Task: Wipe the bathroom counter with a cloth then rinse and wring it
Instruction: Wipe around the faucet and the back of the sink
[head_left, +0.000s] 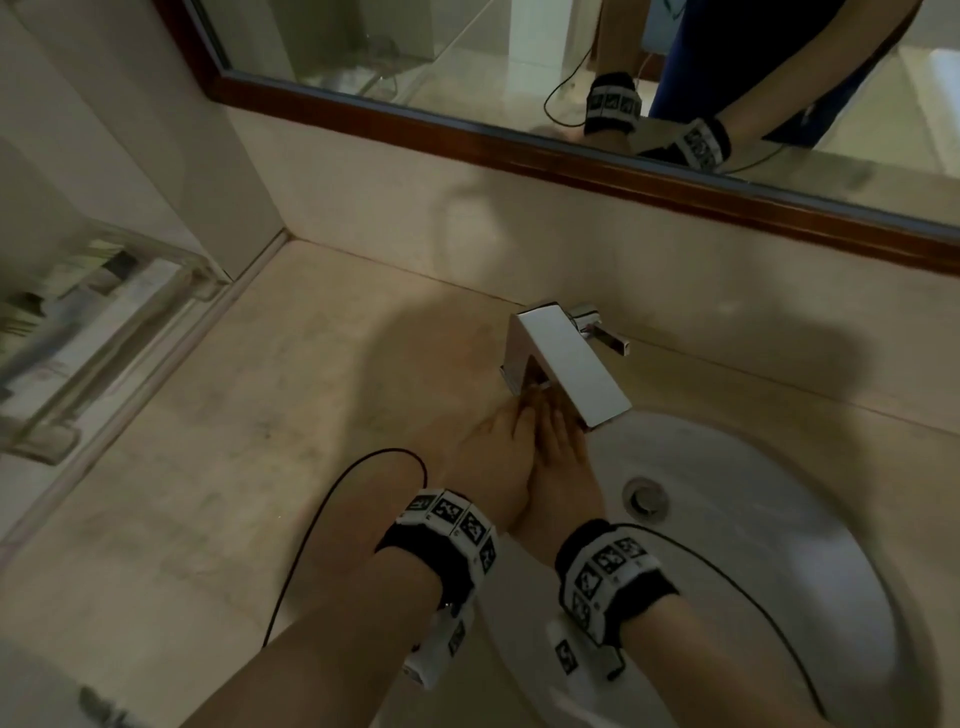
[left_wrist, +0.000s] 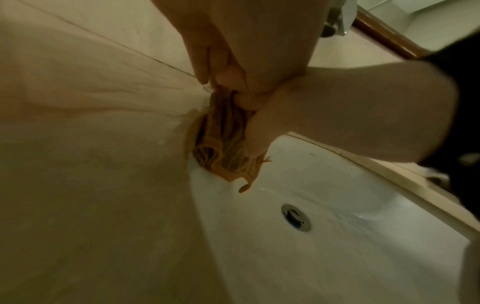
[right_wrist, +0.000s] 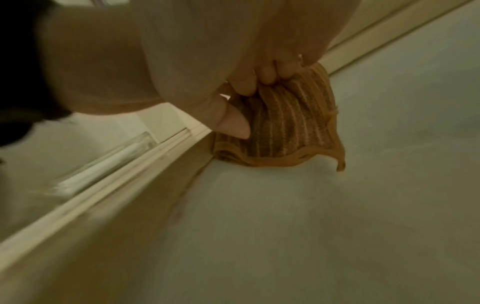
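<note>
An orange striped cloth (left_wrist: 223, 142) (right_wrist: 291, 123) is bunched up at the left rim of the white sink basin (head_left: 753, 519), just below the chrome faucet (head_left: 566, 364). Both hands are pressed side by side on it. My left hand (head_left: 511, 415) (left_wrist: 223, 80) curls its fingers over the top of the bundle. From the right, my right hand (head_left: 558, 421) (right_wrist: 259, 92) grips it with curled fingers and its thumb (right_wrist: 233, 123) pressed into the folds. In the head view the hands hide the cloth. One cloth corner hangs down into the basin.
The beige stone counter (head_left: 234, 467) stretches left of the sink to a glass tray (head_left: 78, 332) by the wall. A wood-framed mirror (head_left: 467, 52) runs along the back. The drain (head_left: 645, 498) lies mid-basin. A black cable (head_left: 332, 499) trails from the left wrist.
</note>
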